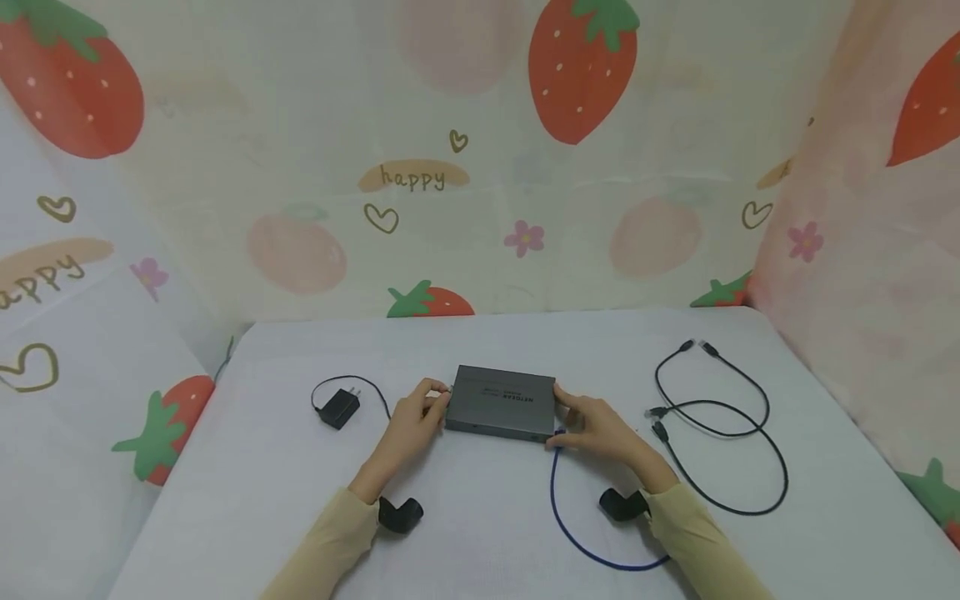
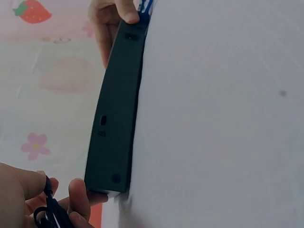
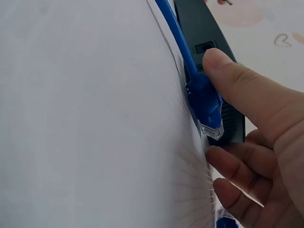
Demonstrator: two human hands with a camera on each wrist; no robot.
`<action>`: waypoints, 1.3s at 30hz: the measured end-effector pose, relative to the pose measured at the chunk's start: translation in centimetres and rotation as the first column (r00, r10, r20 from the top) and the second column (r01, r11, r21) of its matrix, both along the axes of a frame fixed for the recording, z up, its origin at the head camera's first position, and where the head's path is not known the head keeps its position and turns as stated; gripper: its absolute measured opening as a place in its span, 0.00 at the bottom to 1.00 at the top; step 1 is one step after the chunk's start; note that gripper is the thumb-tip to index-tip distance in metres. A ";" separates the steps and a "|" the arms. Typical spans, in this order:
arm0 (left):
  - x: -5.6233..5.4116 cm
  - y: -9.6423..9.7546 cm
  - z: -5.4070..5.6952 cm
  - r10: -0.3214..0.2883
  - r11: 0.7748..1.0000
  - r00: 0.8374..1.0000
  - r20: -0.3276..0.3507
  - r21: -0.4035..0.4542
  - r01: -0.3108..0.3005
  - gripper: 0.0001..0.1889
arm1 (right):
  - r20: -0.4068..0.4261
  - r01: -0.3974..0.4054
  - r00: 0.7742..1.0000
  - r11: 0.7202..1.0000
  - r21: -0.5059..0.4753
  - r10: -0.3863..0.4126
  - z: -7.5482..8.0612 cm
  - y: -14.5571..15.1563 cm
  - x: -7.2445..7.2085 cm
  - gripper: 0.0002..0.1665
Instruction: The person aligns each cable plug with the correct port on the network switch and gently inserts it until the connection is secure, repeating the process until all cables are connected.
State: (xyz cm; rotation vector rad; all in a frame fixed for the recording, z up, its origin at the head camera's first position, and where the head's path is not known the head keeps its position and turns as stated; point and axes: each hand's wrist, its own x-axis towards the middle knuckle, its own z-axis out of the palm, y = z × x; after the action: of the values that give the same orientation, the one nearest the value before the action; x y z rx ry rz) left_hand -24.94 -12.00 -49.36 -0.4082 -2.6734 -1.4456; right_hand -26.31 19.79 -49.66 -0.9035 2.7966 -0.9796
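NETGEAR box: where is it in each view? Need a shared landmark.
Head: NETGEAR box just below centre.
Left wrist: slanting from top middle to lower left of centre, narrow side showing.
Right wrist: upper right, partly hidden by the right hand and blue plug.
Landmark: blue Ethernet cable, beside the right hand in all three.

NETGEAR is sitting on the dark box at 6 o'clock in the head view, smaller print coming out too tiny. "happy" is showing on the back wall at 11, and a cut-off "appy" is peeking from the left wall at 9.
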 end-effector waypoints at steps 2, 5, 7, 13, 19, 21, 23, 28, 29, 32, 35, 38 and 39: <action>-0.1 0.0 0.0 0.014 1.000 1.000 -0.006 0.008 -0.014 0.11 | -0.021 -0.007 1.000 1.000 -0.006 0.007 0.0 -0.2 0.0 0.54; -0.6 0.2 0.0 0.028 0.999 1.000 -0.001 0.017 -0.028 0.11 | -0.041 0.000 0.999 1.000 -0.020 -0.001 -0.1 -0.3 -0.1 0.54; -0.9 0.2 0.1 0.043 0.999 0.999 0.010 0.019 -0.043 0.11 | -0.039 0.012 0.999 1.000 -0.025 -0.013 -0.2 -0.5 -0.1 0.54; -2.2 -0.1 0.1 0.068 0.998 0.998 0.001 -0.004 -0.068 0.10 | -0.050 0.058 0.997 0.998 -0.014 -0.059 -0.6 -1.5 -0.5 0.54; -3.7 -0.4 0.3 0.072 0.997 0.997 -0.029 -0.039 -0.073 0.10 | -0.089 0.116 0.989 0.993 0.009 -0.115 -0.4 -2.9 -0.8 0.54; -4.1 -0.6 0.2 0.080 0.996 0.996 -0.029 -0.045 -0.082 0.09 | -0.089 0.135 0.987 0.991 0.017 -0.133 -0.2 -3.3 -0.9 0.54; -4.4 -0.9 0.3 0.081 0.995 0.997 -0.019 -0.049 -0.082 0.10 | -0.084 0.158 0.984 0.987 0.034 -0.154 0.0 -3.6 -0.9 0.54; -4.7 -1.1 0.3 0.060 0.996 0.998 -0.013 -0.064 -0.061 0.09 | -0.044 0.200 0.979 0.977 0.079 -0.197 0.3 -3.2 -1.3 0.56; -4.7 -1.1 0.2 0.055 0.996 0.998 -0.025 -0.070 -0.056 0.09 | -0.036 0.201 0.979 0.976 0.086 -0.199 0.4 -3.0 -1.4 0.56; -4.4 -0.9 -0.2 0.050 0.995 0.997 -0.051 -0.089 -0.054 0.08 | -0.011 0.178 0.984 0.980 0.088 -0.178 0.3 -2.4 -1.9 0.58; -3.8 -0.8 -0.5 0.066 0.992 0.995 -0.076 -0.104 -0.074 0.08 | 0.005 0.118 0.993 0.990 0.073 -0.119 0.1 -2.0 -2.3 0.60; -3.1 -0.7 -0.5 0.099 0.988 0.989 -0.114 -0.108 -0.112 0.07 | 0.019 0.075 0.997 0.995 0.063 -0.077 -0.3 -1.8 -2.5 0.61; -2.8 -0.6 -0.5 0.109 0.986 0.986 -0.129 -0.110 -0.123 0.07 | 0.021 0.071 0.997 0.996 0.056 -0.072 -0.4 -1.7 -2.5 0.61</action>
State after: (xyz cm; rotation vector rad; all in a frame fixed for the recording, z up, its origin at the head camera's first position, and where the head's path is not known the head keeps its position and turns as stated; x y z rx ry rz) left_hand -27.75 -12.61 -49.86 -0.3307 -2.6438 -1.1955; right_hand -28.80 18.07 -50.07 -0.7859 2.8394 -0.9102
